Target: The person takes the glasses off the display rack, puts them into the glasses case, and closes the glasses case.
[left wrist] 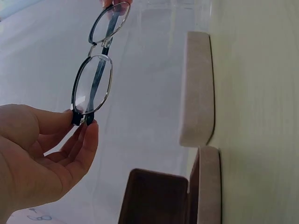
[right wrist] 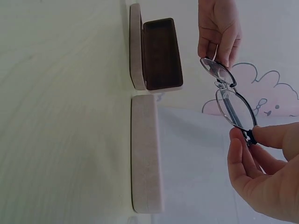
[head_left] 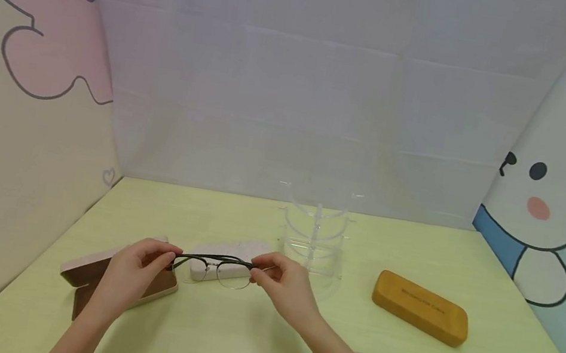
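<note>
A pair of eyeglasses (head_left: 214, 260) with a black upper frame and thin metal lower rims is held up above the table between both hands. My left hand (head_left: 130, 276) pinches one hinge corner between thumb and fingers; my right hand (head_left: 288, 292) pinches the opposite corner. The temples lie folded behind the lenses, as the left wrist view shows at the glasses (left wrist: 93, 84). Below and behind my left hand stands an open glasses case (head_left: 158, 290) with a brown lining, partly hidden by that hand. Behind the glasses lies a closed pale glasses case (head_left: 251, 250).
A clear acrylic display stand (head_left: 314, 235) with curved tiers stands at the back middle of the table. Over on the right lies a closed mustard-yellow glasses case (head_left: 419, 307). Walls with cartoon drawings border the table on the left and right, and a pale sheet (head_left: 294, 94) hangs behind.
</note>
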`<state>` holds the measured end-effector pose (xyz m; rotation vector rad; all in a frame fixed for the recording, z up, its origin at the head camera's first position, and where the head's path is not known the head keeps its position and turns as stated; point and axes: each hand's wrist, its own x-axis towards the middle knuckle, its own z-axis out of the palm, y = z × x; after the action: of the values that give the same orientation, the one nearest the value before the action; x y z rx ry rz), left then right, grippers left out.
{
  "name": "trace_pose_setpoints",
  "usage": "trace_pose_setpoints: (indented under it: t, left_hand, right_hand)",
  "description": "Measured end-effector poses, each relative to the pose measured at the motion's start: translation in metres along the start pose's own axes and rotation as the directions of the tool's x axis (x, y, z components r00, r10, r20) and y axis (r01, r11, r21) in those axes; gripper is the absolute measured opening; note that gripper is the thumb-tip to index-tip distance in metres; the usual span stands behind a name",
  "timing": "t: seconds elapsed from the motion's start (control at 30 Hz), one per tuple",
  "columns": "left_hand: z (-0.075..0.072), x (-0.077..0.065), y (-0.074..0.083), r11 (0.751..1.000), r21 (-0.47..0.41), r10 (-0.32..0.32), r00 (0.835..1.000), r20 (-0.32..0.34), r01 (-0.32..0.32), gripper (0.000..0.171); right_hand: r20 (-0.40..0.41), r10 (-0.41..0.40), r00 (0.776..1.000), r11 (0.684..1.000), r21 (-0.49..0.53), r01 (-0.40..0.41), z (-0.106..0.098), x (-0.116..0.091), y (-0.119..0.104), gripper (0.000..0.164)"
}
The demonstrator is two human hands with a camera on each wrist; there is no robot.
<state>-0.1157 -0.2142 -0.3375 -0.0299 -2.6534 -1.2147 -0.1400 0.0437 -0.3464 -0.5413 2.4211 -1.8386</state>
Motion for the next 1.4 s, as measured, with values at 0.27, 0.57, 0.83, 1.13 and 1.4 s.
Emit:
trace_pose_setpoints:
  t: [0.27,0.57,0.83,1.13,1.4]
  left_hand:
    - [-0.011,-0.009,-0.019,0.995,0.075,-0.06,0.998,-0.009,0.061,0.021]
    - [-0.022,-0.02,-0.044,0.967,0.094,-0.238,0.971,0.003,0.237,0.026]
    - [-0.03,-0.027,-0.064,0.932,0.092,-0.351,0.936,-0.025,0.351,0.032]
    - [-0.035,-0.032,-0.08,0.902,0.09,-0.417,0.906,-0.079,0.423,0.036]
    - [-0.038,-0.037,-0.094,0.882,0.068,-0.455,0.88,-0.134,0.467,0.037]
  right_hand:
    - [0.012,-0.001,1.0,1.0,0.018,0.001,0.026,0.019,0.017,0.02]
    - [0.067,0.032,0.997,0.999,-0.008,-0.031,0.06,0.037,0.024,0.013]
    - [0.128,0.03,0.991,0.996,-0.086,-0.019,0.086,0.05,0.028,0.011]
    - [0.156,0.074,0.985,0.99,-0.126,-0.055,0.108,0.058,0.028,0.011]
    - [0.152,0.12,0.981,0.973,-0.214,-0.086,0.126,0.065,0.026,0.008]
